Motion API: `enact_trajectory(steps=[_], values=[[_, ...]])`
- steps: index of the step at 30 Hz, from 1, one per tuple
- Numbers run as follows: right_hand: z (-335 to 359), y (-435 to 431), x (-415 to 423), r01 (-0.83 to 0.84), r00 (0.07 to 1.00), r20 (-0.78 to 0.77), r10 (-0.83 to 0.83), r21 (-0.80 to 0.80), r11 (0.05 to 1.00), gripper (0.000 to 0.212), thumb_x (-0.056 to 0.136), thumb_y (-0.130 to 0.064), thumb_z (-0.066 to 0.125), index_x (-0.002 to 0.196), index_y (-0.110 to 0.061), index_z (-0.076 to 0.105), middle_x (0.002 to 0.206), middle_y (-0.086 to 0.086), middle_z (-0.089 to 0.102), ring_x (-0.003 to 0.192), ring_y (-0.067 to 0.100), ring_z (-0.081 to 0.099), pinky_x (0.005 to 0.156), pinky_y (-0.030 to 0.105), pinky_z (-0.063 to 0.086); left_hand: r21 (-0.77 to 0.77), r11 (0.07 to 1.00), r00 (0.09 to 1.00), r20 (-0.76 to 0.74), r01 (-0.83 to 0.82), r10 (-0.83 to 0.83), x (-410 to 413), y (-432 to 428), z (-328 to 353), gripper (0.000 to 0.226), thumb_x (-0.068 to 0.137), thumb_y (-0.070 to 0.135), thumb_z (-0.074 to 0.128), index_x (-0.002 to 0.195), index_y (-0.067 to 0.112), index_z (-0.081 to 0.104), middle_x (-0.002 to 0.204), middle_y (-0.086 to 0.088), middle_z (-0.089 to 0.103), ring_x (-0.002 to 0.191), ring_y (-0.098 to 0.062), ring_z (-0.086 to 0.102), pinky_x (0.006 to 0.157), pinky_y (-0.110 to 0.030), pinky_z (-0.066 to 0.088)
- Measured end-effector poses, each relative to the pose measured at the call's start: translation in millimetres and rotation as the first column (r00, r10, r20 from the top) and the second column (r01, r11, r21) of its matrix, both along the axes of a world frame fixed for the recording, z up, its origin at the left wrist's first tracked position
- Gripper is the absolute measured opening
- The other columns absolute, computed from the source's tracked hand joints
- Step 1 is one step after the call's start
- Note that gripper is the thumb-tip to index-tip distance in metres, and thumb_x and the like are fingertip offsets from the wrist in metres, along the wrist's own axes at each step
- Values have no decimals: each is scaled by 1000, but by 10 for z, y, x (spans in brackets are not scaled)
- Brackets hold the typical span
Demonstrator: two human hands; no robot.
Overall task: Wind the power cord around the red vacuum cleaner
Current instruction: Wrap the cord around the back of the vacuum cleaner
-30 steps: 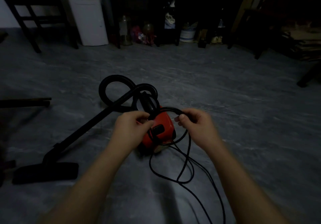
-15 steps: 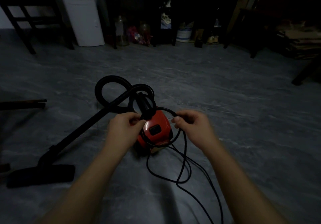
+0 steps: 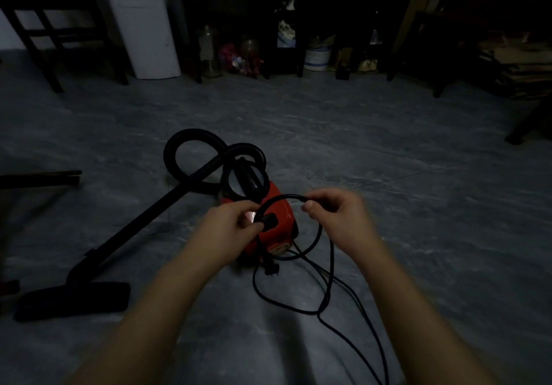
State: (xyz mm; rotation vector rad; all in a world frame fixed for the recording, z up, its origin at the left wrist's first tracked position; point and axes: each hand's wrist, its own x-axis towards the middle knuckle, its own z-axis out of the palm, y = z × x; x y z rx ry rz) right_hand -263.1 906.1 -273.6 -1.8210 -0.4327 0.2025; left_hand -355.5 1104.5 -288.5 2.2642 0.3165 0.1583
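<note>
Dim room, light pooling low centre on the grey marbled tile floor (image 3: 388,145). Upper left: dark wooden slatted frame (image 3: 44,29) beside a white rounded panel (image 3: 143,26). Far wall black; glass jars (image 3: 207,47) and a white striped pot (image 3: 318,56) under dark furniture legs. Upper right: flat cardboard stack (image 3: 516,68).

Both hands hold a loop of the black power cord (image 3: 285,196) over the red vacuum cleaner (image 3: 282,229) on the grey floor (image 3: 388,145): the left hand (image 3: 227,226) and the right hand (image 3: 337,217) each pinch one side, slack cord trailing near, the black hose (image 3: 179,144) coiled behind
</note>
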Motion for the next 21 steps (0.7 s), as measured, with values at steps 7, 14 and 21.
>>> enact_trajectory(steps=[7, 14, 21], values=[[42, 7, -28, 16, 1000, 2, -16, 94, 995, 18, 91, -17, 68, 84, -34, 71, 79, -12, 75, 73, -4, 69, 64, 10, 50, -170, 985, 999, 30, -13, 18, 46, -17, -19, 10, 85, 22, 74, 93, 25, 70, 74, -6, 73, 72, -25, 72, 73, -45, 59], [59, 28, -47, -2, 1000, 8, 1, 107, 994, 12, 94, -22, 65, 89, -31, 71, 82, -13, 75, 75, -1, 69, 66, 12, 51, -426, 898, 990, 40, -107, 137, 57, 2, 39, 11, 87, 8, 71, 84, 18, 71, 82, -24, 71, 68, -40, 72, 63, -44, 62], [27, 10, -35, 11, 1000, -5, -11, 77, 997, 18, 93, -16, 65, 89, -33, 69, 85, -3, 76, 75, 0, 69, 65, 13, 51, -405, 896, 978, 20, -182, 207, 47, 52, 31, 4, 89, 12, 69, 92, 14, 71, 82, -20, 72, 69, -35, 73, 61, -41, 62]])
